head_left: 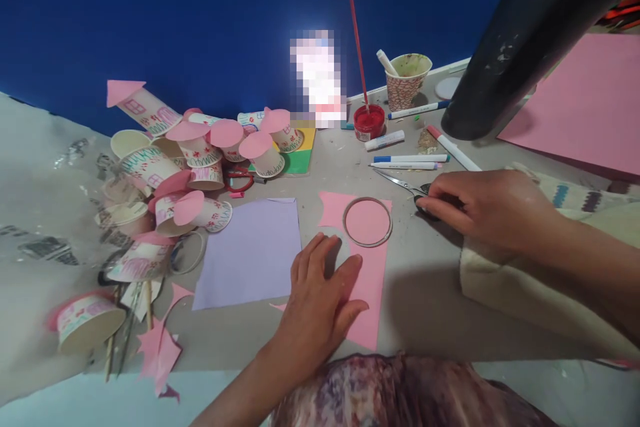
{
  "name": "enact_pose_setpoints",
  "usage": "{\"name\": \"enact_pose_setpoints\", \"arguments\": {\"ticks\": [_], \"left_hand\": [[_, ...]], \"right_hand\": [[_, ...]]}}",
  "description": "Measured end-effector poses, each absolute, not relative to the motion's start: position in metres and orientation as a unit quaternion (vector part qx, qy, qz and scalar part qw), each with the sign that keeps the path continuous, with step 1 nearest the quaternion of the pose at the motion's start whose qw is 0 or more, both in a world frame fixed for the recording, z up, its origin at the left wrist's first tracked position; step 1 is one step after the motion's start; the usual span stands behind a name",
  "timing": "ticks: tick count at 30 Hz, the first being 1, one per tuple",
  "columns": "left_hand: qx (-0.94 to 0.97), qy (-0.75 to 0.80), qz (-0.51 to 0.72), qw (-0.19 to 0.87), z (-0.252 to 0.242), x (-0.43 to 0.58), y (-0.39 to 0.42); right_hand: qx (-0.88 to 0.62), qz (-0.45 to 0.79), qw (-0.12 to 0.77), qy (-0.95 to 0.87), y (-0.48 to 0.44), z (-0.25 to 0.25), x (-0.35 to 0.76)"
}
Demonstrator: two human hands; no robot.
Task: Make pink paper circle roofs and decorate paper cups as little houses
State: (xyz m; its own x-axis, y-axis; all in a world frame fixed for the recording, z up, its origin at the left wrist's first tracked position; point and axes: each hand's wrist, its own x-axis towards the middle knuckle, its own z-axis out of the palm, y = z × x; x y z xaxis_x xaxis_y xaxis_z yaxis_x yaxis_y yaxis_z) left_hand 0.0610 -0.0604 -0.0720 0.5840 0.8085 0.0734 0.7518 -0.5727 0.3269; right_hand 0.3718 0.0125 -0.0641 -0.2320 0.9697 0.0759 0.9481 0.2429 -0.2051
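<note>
In the head view my left hand (320, 293) lies at the middle of the table, fingers spread. It rests over the left edge of a cut sheet of pink paper (367, 293). A thin round ring (345, 230) sits on the upper part of that paper, just beyond my fingertips. At the right, my right hand (480, 203) is closed around the black handles of a pair of scissors (400, 181). The scissors lie low over the table, blades pointing left. Left of my left hand is a lilac paper sheet (250, 253).
Decorated paper cups (150, 163) with pink paper tops crowd the left side, near pink scraps (160, 347). Behind are markers (410, 159), a red paint jar (369, 123) with a brush, and a patterned cup (407, 83). A black post (520, 47) and a cloth (500, 273) are at right.
</note>
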Motion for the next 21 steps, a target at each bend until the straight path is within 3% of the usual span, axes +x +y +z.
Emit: {"name": "enact_pose_setpoints", "arguments": {"ticks": [11, 21], "left_hand": [[0.888, 0.433, 0.096, 0.124, -0.068, 0.029, -0.057], [0.842, 0.478, 0.231, 0.093, -0.079, 0.072, -0.034]], "right_hand": [[-0.549, 0.096, 0.098, -0.824, 0.015, -0.072, 0.369], [-0.395, 0.1, 0.194, -0.892, 0.006, -0.086, 0.358]]}}
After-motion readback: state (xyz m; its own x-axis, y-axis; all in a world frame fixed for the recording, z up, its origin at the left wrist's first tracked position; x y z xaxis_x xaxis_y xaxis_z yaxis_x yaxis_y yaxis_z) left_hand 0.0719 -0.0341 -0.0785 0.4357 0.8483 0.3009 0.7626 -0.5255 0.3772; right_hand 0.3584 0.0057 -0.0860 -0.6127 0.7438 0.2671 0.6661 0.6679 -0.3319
